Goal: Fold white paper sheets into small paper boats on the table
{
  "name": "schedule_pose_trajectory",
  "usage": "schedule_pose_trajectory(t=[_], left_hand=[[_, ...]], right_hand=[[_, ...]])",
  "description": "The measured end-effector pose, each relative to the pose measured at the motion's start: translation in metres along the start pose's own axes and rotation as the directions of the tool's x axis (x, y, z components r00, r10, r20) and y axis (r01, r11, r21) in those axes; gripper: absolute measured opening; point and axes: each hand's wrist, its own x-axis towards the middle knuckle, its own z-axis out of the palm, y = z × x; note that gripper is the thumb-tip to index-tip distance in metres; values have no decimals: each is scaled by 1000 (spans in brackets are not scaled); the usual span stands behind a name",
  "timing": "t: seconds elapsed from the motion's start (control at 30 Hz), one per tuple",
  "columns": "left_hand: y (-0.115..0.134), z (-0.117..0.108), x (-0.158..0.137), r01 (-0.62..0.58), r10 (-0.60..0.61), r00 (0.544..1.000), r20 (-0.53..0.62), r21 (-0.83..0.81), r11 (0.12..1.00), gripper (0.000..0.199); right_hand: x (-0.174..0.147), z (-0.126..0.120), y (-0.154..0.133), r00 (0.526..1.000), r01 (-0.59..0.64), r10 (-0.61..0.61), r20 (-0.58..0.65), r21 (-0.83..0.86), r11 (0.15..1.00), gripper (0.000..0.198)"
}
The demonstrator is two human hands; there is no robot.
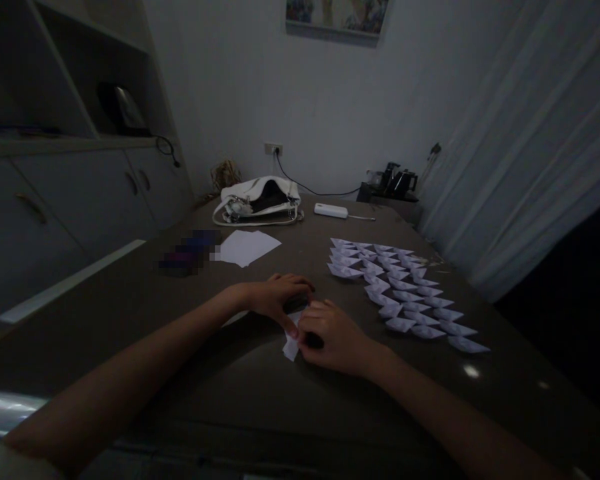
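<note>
A small folded piece of white paper [291, 349] lies on the dark table in front of me, partly hidden by my fingers. My left hand [279, 298] arches over its far side, thumb pressed on the paper and fingers curved around its far end. My right hand [330, 333] is closed, with thumb and bent fingers pinching the paper's right edge. Both hands meet at the paper. To their right stand several folded white paper boats [405, 295] in slanting rows. Beyond my left hand lies a loose stack of white paper sheets [247, 247].
A white handbag [260, 200] sits at the table's far end, beside a white power bank [331, 211] with a short cable. A blurred-out dark object [189, 252] lies left of the sheets. Black kettles [403, 181] stand on a side stand; a curtain [520, 147] hangs at right.
</note>
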Motion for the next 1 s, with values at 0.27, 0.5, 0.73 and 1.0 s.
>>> schedule_pose_trajectory(t=[0.27, 0.5, 0.73, 1.0], left_hand=[[-3, 1, 1, -6, 6, 1000, -9, 5, 1000, 66], [2, -2, 1, 10, -11, 1000, 4, 20, 1000, 63], [-1, -1, 1, 3, -3, 1000, -1, 2, 1000, 65], [0, -1, 0, -9, 9, 1000, -3, 4, 1000, 63]], right_hand=[[4, -1, 33, 946, -295, 277, -169, -99, 950, 10], [6, -1, 39, 906, -394, 365, -214, -111, 913, 10], [5, -3, 39, 872, -467, 422, -246, -167, 868, 6], [4, -5, 38, 904, -396, 351, -244, -165, 903, 7]])
